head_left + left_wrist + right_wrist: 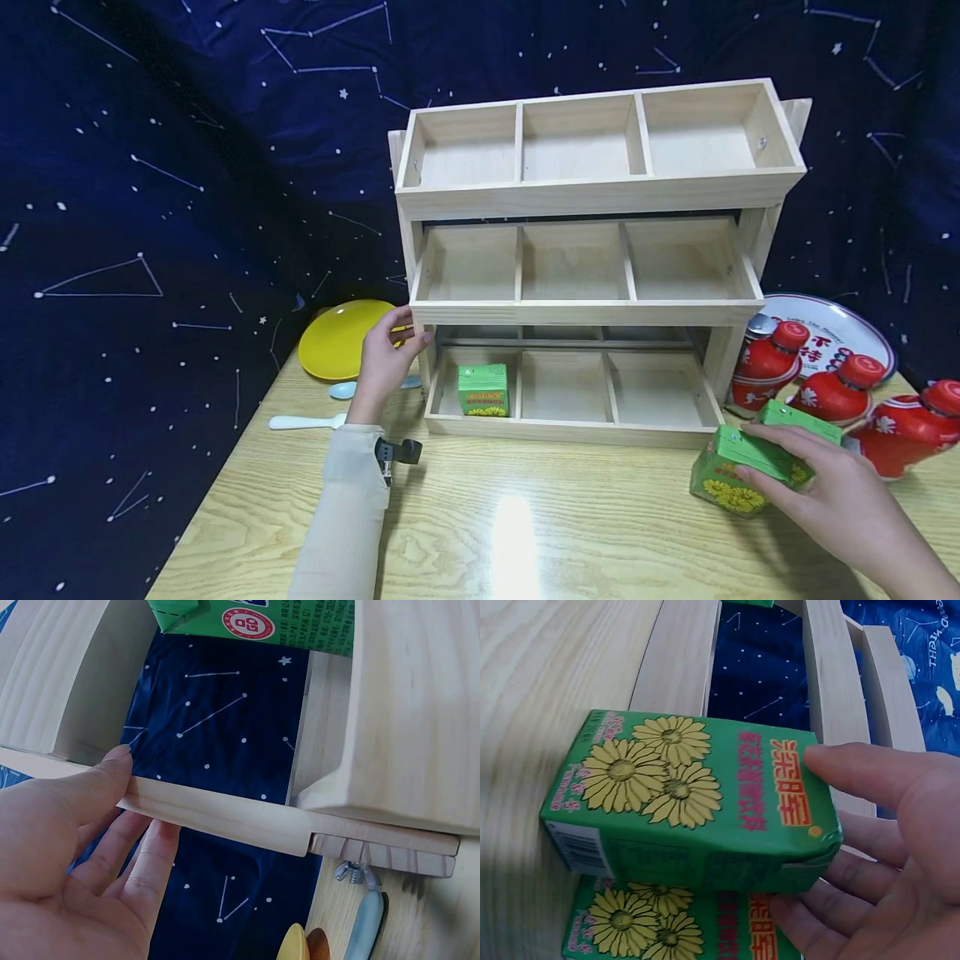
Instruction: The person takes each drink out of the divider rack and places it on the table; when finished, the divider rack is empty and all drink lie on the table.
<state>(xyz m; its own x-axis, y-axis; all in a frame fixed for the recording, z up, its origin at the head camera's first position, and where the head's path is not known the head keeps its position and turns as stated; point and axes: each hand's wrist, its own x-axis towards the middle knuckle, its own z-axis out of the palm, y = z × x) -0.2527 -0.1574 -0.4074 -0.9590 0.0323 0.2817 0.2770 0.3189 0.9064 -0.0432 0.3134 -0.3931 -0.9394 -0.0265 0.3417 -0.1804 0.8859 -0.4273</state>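
Observation:
My left hand (384, 357) grips the left upright of a three-tier wooden rack (585, 315), thumb on one side and fingers on the other in the left wrist view. A green drink carton (483, 390) stands in the bottom tier's left compartment. By the rack's front right corner, my right hand (832, 492) holds another green drink carton (697, 787) with yellow flowers, its thumb at the carton's top end and fingers behind. A third green carton (806, 418) stands right beside the held one, partly hidden by it.
Three red bottles (836, 390) and a white plate (832, 329) with red lettering are right of the rack. On the left are a yellow plate (341, 342), a blue spoon (342, 390) and a white-handled utensil (303, 422). A dark starry cloth (187, 208) hangs behind.

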